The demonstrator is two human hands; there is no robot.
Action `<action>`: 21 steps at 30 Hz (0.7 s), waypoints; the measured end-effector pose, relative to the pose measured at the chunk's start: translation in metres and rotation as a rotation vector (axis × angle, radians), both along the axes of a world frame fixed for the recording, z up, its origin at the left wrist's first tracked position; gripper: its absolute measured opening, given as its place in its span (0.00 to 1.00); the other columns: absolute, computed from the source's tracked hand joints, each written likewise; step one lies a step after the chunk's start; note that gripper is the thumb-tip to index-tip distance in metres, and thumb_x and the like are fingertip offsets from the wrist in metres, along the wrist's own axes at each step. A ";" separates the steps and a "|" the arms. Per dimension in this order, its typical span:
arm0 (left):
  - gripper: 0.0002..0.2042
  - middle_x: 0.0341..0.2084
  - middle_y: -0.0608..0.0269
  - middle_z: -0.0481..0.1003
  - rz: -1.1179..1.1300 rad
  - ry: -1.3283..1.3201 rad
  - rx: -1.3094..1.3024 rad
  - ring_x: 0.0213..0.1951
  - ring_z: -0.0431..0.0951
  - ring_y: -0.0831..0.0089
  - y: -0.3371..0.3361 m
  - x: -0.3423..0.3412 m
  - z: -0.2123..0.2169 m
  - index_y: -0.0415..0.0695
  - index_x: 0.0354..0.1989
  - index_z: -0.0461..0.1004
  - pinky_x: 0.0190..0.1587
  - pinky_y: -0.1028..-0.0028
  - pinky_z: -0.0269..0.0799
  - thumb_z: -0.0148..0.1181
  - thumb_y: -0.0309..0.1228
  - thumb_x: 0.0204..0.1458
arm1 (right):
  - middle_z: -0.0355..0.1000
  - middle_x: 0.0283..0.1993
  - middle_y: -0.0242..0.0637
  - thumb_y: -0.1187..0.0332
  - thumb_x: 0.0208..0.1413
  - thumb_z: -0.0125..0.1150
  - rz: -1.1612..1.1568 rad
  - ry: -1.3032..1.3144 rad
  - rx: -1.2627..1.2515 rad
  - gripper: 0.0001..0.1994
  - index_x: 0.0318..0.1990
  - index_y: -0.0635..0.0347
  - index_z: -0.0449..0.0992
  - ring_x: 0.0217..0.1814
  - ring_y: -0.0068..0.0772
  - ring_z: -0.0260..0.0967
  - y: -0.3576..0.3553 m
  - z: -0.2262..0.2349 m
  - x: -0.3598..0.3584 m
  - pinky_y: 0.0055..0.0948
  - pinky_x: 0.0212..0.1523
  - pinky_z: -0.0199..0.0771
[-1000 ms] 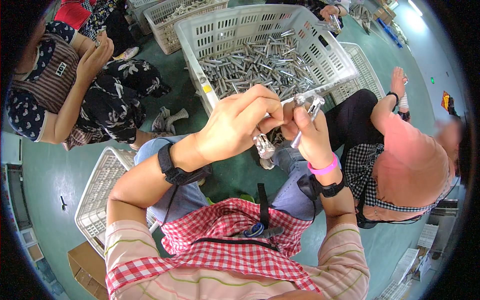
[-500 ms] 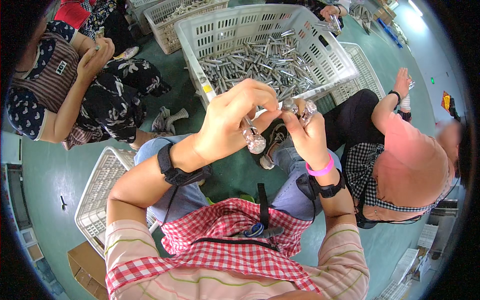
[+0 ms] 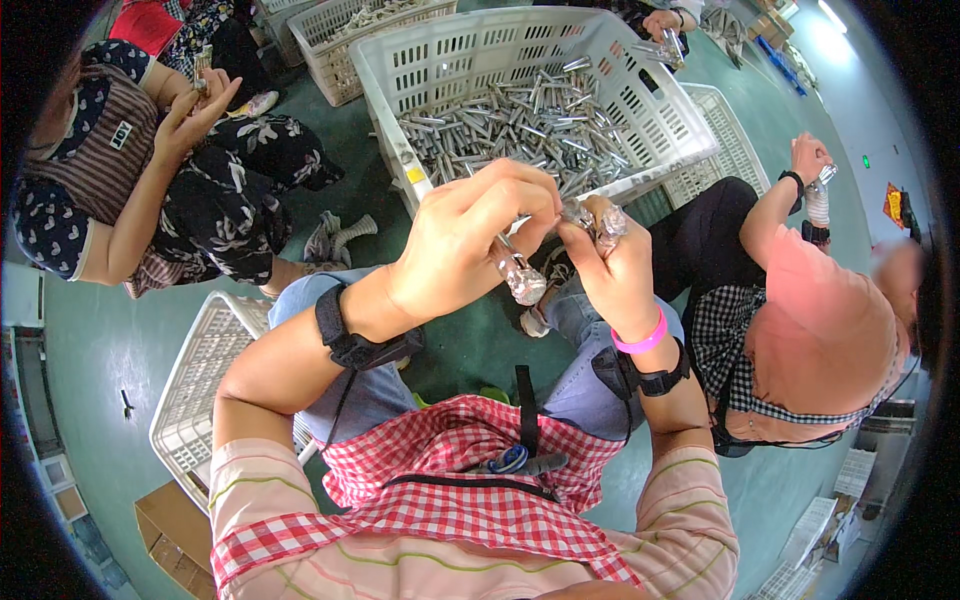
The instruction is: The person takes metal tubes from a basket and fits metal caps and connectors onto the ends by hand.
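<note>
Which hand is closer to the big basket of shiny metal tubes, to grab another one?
Probably the right hand. It sits just below the near rim of the white basket of metal tubes, gripping only one end of the plastic-wrapped tube. The left hand wraps around more of that tube.

White slotted crate of silvery metal tubes; red-and-white checked apron; pink wristband.
</note>
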State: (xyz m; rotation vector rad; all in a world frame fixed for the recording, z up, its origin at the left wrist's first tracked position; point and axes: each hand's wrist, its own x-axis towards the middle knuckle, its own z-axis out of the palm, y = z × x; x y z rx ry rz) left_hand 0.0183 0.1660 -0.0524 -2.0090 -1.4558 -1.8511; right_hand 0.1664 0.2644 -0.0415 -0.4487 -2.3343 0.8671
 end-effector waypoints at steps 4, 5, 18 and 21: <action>0.11 0.30 0.59 0.72 -0.021 0.079 0.061 0.23 0.71 0.77 0.004 -0.003 -0.003 0.42 0.29 0.66 0.20 0.82 0.65 0.59 0.16 0.39 | 0.66 0.22 0.43 0.73 0.44 0.60 -0.032 0.000 0.076 0.07 0.25 0.64 0.68 0.23 0.46 0.66 -0.002 0.001 -0.002 0.33 0.23 0.63; 0.11 0.30 0.59 0.72 -0.021 0.079 0.061 0.23 0.71 0.77 0.004 -0.003 -0.003 0.42 0.29 0.66 0.20 0.82 0.65 0.59 0.16 0.39 | 0.66 0.23 0.43 0.73 0.44 0.60 -0.043 0.000 0.094 0.07 0.25 0.64 0.68 0.24 0.47 0.66 -0.002 0.002 -0.001 0.34 0.23 0.63; 0.14 0.29 0.61 0.69 0.022 -0.019 -0.096 0.27 0.72 0.66 -0.001 0.005 0.002 0.42 0.29 0.65 0.23 0.75 0.68 0.58 0.14 0.32 | 0.66 0.21 0.43 0.72 0.44 0.60 -0.029 -0.029 0.065 0.07 0.26 0.64 0.68 0.21 0.46 0.64 -0.001 -0.001 0.000 0.33 0.22 0.62; 0.15 0.30 0.61 0.69 -0.022 -0.098 -0.113 0.26 0.71 0.69 -0.002 0.006 0.002 0.42 0.29 0.65 0.22 0.77 0.67 0.58 0.14 0.32 | 0.62 0.18 0.40 0.71 0.47 0.59 0.019 -0.011 -0.123 0.08 0.25 0.64 0.67 0.17 0.36 0.60 0.000 -0.004 0.000 0.29 0.20 0.59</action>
